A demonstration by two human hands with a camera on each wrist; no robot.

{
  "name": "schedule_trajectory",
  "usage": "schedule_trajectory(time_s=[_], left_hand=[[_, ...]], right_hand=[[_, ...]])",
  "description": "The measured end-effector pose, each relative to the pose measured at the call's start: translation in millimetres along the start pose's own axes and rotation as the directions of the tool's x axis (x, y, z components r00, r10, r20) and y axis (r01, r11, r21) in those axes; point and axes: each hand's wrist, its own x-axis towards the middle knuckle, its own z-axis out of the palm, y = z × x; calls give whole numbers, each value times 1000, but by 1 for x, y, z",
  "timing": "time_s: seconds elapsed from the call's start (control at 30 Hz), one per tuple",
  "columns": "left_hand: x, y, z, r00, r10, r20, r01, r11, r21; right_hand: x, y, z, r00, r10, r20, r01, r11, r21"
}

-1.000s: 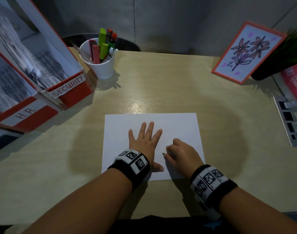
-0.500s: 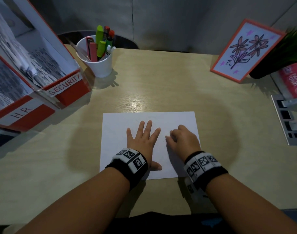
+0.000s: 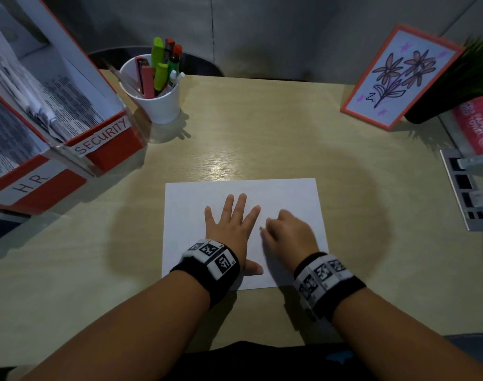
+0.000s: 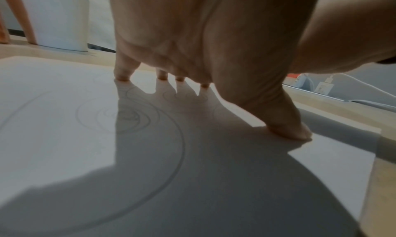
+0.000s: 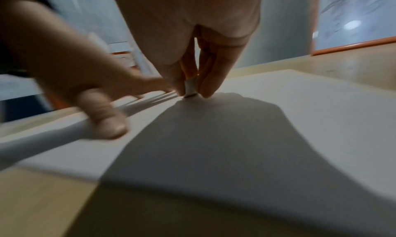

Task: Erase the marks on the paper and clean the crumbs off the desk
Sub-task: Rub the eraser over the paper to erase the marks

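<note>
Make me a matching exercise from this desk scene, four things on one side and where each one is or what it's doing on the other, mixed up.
Things:
1. left hand
2. eraser
3. white cup
4. flower picture

Places or states:
A. far right, leaning upright
B. pinched in the right hand
C. flat on the paper
D. far left, holding pens

Pairs: 1-C, 2-B, 3-D, 4-A

You see a white paper with faint grey pencil spirals on a pale wood-grain desk. Your wristbands are black with black-and-white square codes. The cup is white, the file boxes red with white labels.
</note>
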Motion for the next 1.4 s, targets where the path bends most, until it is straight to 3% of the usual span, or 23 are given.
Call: schedule_trajectory(time_s=[0.07,0.23,0.4,0.57,0.73,0.93,1.07,1.27,1.4], left_hand=[[0,0,0,1000,1,-7,-1,1000,-4],[0,0,0,1000,-4,4,4,1000,-9],[0,0,-1,1000,0,-1,0,1000,-10],[-2,0,-3,1000,-5,4,5,1000,-2],[-2,0,-3,1000,0,-6,0,1000,-6],[-2,0,-3,1000,-2,-2,2,1000,-6],[-2,0,-3,1000,0,-11,0,1000,-6],[-2,-1,-3,1000,-3,-2,3,1000,-6],[-1,0,-3,1000,0,-3,0,1000,-3]], right_hand=[[-8,-4,4,999,-44,26,44,999,13],[16,28,-9,993,109,-43,-108,994,19],[-14,-3,5,997,-70,11,70,997,11],[11,29,-9,992,112,-59,-109,993,51],[-22,-7,2,993,-118,-10,118,992,39],[2,26,-10,993,86,-75,-82,995,62],[-24,-6,3,995,-96,0,96,994,45],[2,29,-11,990,130,-61,-125,990,70],[-28,-5,2,998,-43,34,41,996,82]])
